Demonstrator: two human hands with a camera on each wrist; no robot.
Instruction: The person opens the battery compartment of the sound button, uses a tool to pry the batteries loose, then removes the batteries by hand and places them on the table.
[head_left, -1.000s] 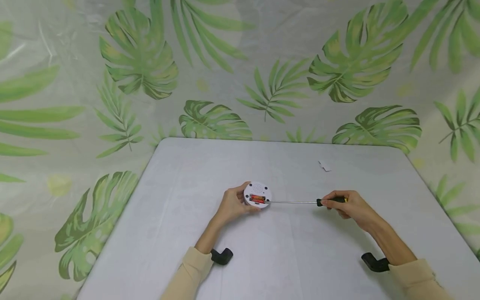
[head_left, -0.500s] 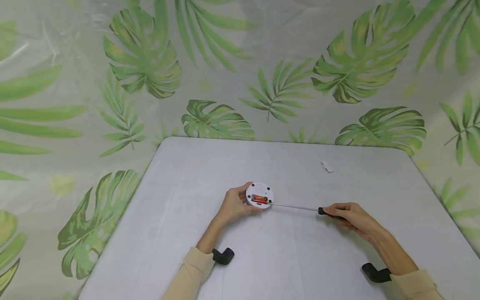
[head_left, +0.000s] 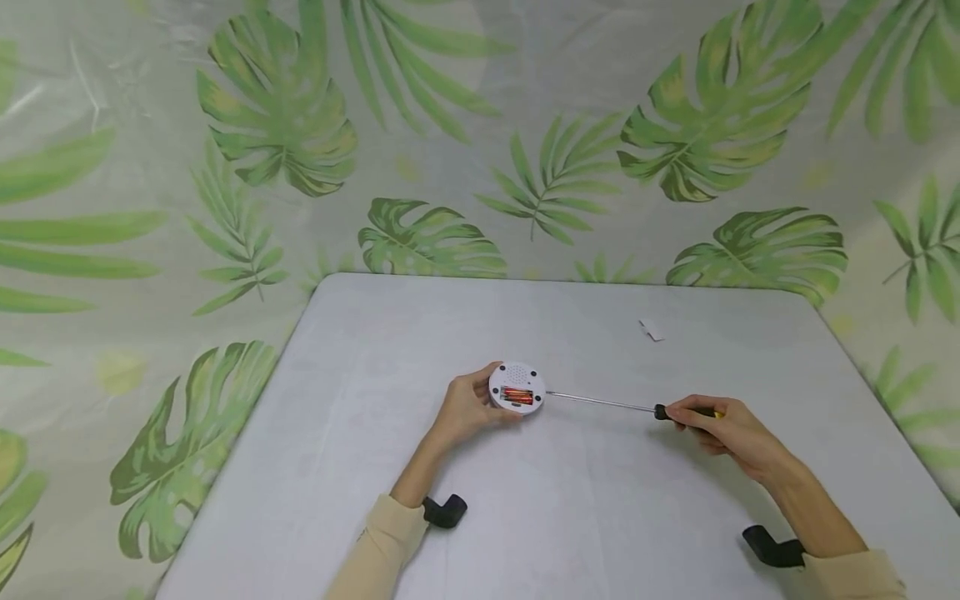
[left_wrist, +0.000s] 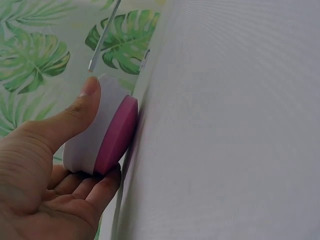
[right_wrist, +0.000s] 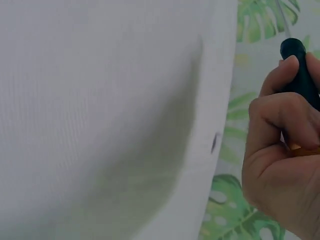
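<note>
My left hand (head_left: 467,410) grips a round white device (head_left: 517,373) by its left side, thumb along the lower edge. Its underside faces up, with speaker holes, dark feet and an uncovered battery compartment holding red batteries (head_left: 517,396). In the left wrist view the other face shows a pink rim (left_wrist: 117,132). My right hand (head_left: 731,429) holds a screwdriver (head_left: 600,401) by its dark handle, fingers curled round it in the right wrist view. The shaft points left, its tip by the device's right edge; in the left wrist view the screwdriver shaft (left_wrist: 104,37) ends apart from the device.
A small white piece (head_left: 651,331) lies toward the back right of the white-covered table (head_left: 405,333). Behind the table hangs a leaf-patterned sheet (head_left: 562,179). Black mounts (head_left: 446,512) sit at both wrists.
The screwdriver tip has come away from the battery compartment to the device's right edge. My right hand dipped, then shifted right. The left hand keeps its hold on the device.
</note>
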